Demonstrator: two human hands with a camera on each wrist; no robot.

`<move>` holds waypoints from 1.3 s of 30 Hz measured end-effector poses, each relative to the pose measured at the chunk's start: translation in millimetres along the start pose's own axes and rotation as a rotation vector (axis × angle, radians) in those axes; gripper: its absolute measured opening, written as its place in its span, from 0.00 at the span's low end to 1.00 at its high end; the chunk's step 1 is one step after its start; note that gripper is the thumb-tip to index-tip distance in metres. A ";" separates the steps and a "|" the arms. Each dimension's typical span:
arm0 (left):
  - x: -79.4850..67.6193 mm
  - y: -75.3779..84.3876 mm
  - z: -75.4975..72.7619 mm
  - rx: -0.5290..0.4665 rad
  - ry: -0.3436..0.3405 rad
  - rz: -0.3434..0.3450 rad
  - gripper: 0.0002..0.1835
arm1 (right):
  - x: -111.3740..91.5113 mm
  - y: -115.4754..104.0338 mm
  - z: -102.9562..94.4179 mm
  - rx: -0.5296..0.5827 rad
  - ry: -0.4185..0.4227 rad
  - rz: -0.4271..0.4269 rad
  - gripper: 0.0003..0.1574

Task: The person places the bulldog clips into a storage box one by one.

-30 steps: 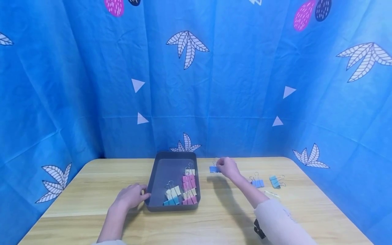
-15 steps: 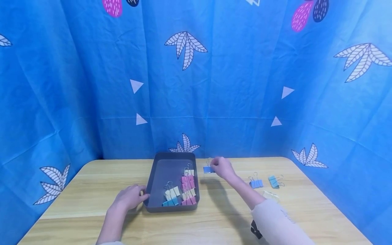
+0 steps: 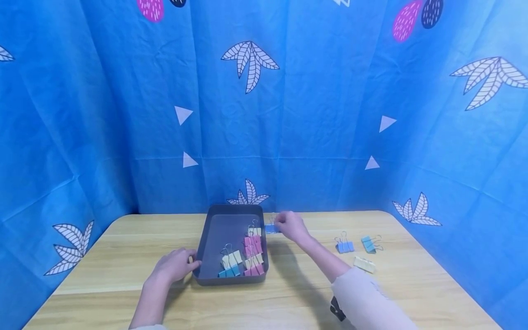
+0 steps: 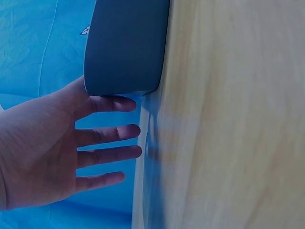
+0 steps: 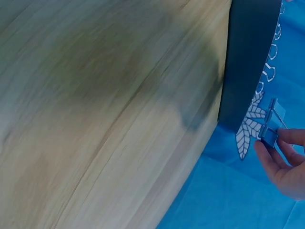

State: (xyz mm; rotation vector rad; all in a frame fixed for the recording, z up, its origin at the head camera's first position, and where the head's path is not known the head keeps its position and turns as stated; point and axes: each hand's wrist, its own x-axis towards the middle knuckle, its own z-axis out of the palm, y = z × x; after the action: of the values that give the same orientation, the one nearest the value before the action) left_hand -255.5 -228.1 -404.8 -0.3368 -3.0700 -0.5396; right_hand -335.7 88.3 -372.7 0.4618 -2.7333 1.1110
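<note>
A blue binder clip point(image 3: 271, 228) with wire handles is pinched between the thumb and fingers of my right hand point(image 3: 292, 226), raised beside the right wall of the dark grey tray point(image 3: 217, 233). In the right wrist view, the held clip point(image 5: 270, 133) is level with the tray's rim. Inside the tray stand yellow clips point(image 3: 234, 258), pink clips point(image 3: 253, 244) and a teal clip point(image 3: 229, 271), mostly along the right and near sides. My left hand point(image 3: 173, 266) touches the tray's left wall; in the left wrist view its fingers are straight and spread, its thumb partly hidden by the tray.
On the wooden table point(image 3: 305, 293) to the right lie a blue clip point(image 3: 345, 246), a light-blue clip point(image 3: 369, 244) and a pale yellow clip point(image 3: 365, 264). A black clip point(image 3: 337, 308) is partly hidden by the right sleeve. A blue patterned curtain point(image 3: 313, 114) hangs behind.
My right hand has moved left with the blue binder clip, from open table to the tray's right wall. The pale yellow clip has come out from behind the sleeve. My left hand stays put.
</note>
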 end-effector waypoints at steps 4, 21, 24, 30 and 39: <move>-0.2 -0.2 -0.6 0.000 0.004 0.005 0.21 | 2.3 -6.8 4.4 0.019 -0.018 0.016 0.03; -0.5 3.4 -1.0 -0.016 -0.003 -0.013 0.22 | 5.1 -40.5 26.4 0.027 -0.028 -0.049 0.03; -0.9 3.2 -1.1 -0.017 -0.004 -0.015 0.22 | 5.1 -44.6 30.5 0.019 -0.027 -0.071 0.03; -1.7 3.2 -1.6 -0.015 -0.002 -0.010 0.22 | 7.3 -51.7 38.0 0.007 -0.034 -0.074 0.03; -2.8 1.9 -2.7 -0.007 0.001 0.001 0.21 | 15.4 -55.4 53.3 0.035 -0.048 -0.032 0.04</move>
State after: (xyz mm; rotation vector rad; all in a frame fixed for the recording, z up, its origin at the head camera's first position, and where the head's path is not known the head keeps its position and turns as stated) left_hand -252.4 -227.9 -401.8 -0.3384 -3.0674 -0.5507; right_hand -332.9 10.0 -370.6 0.5420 -2.7412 1.1558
